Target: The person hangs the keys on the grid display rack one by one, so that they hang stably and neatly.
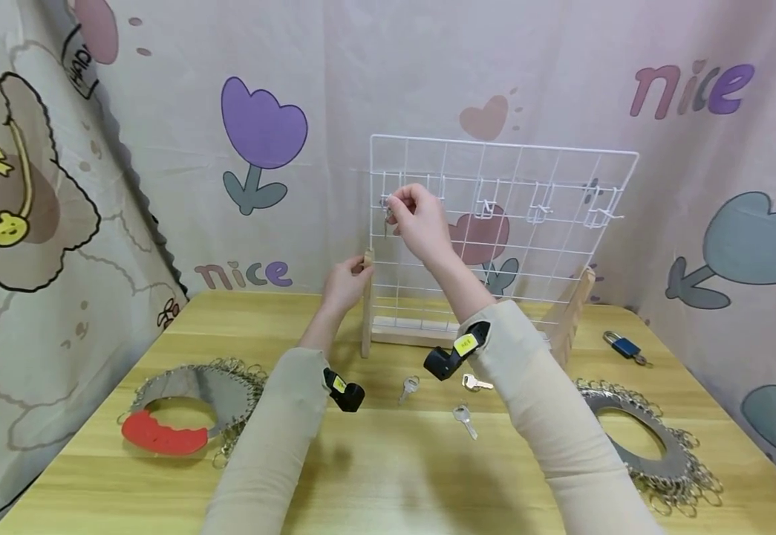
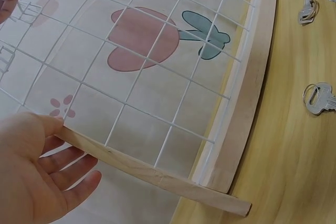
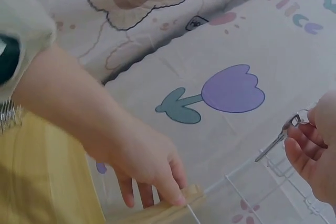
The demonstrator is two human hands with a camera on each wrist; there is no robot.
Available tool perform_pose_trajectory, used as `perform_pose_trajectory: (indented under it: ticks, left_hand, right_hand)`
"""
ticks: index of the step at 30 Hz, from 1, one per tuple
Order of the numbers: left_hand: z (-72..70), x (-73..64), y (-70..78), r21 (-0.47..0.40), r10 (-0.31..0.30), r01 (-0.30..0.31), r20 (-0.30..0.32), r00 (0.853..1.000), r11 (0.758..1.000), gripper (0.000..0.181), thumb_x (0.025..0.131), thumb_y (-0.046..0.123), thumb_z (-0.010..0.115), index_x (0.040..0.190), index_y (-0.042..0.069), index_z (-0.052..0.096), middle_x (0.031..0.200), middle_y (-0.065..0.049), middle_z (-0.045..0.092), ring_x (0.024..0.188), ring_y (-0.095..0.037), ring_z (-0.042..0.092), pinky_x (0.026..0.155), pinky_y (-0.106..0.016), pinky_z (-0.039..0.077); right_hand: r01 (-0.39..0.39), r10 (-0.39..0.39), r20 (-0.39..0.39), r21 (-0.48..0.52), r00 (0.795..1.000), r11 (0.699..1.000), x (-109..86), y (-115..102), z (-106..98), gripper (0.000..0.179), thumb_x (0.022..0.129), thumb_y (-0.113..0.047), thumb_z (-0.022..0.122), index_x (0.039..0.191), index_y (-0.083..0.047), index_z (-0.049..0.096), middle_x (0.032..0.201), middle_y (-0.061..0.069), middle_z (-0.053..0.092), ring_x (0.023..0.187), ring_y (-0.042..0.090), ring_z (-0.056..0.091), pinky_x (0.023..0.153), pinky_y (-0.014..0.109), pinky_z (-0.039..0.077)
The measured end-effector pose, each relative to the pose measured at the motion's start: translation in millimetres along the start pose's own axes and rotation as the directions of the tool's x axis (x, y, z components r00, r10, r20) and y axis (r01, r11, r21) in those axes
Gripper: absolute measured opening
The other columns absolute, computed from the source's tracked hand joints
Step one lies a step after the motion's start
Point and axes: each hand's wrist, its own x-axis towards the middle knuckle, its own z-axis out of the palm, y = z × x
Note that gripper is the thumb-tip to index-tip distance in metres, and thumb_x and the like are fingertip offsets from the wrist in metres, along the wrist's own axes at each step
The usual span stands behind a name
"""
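Note:
My right hand (image 1: 422, 227) pinches a metal key (image 3: 275, 142) by the ring end, its blade hanging down. It is up at the left end of a white wire grid rack (image 1: 504, 144), close to the leftmost hook there. My left hand (image 1: 346, 286) holds the top of the rack's left wooden post (image 2: 157, 177) between thumb and fingers. Other white hooks (image 1: 538, 214) stick out along the grid to the right. Below the rack, three keys lie on the table: one key (image 1: 409, 387) at left, another key (image 1: 476, 383) at right, and a third key (image 1: 465, 420) nearer me.
At the left of the table (image 1: 388, 483) lies a ring-shaped metal plate (image 1: 210, 386) with a red handle (image 1: 163, 435) and many small rings round its edge. A similar ringed plate (image 1: 655, 464) lies at right. A blue padlock (image 1: 624, 345) sits behind it. A printed curtain (image 1: 334, 89) hangs behind.

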Motion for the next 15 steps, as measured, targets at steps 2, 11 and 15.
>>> perform_pose_trajectory:
  ticks: [2,11,15]
  left_hand:
    - [1.2,-0.9,0.0,0.002,0.003,-0.003,-0.006,1.0,1.0,0.046,0.095,0.023,0.052,0.135,0.002,0.046,0.128,-0.017,0.053,0.117,-0.029,0.05,0.096,-0.039,0.042]
    - [0.9,-1.0,-1.5,0.018,0.026,-0.026,-0.011,1.0,1.0,0.046,0.095,0.022,0.051,0.134,-0.001,0.046,0.127,-0.019,0.054,0.116,-0.03,0.05,0.096,-0.04,0.042]
    - [1.0,-1.1,-0.8,0.022,0.037,-0.037,-0.015,0.999,0.999,0.045,0.095,0.021,0.051,0.133,-0.002,0.047,0.125,-0.02,0.055,0.116,-0.031,0.051,0.095,-0.04,0.042]
  right_hand:
    - [-0.015,0.015,-0.025,0.022,1.0,1.0,1.2,0.9,1.7,0.012,0.094,-0.007,0.053,0.095,0.004,0.056,0.077,0.007,0.054,0.066,0.014,0.057,0.063,0.031,0.053]
    - [-0.055,0.048,-0.086,-0.083,0.995,0.995,2.3,3.2,7.8,0.014,0.095,-0.011,0.053,0.094,0.002,0.058,0.077,0.007,0.056,0.07,0.02,0.06,0.058,0.022,0.051]
    - [-0.062,0.054,-0.097,-0.088,0.994,0.994,3.1,5.1,8.2,0.012,0.093,-0.008,0.055,0.094,0.003,0.06,0.079,0.009,0.06,0.069,0.018,0.061,0.058,0.021,0.051]
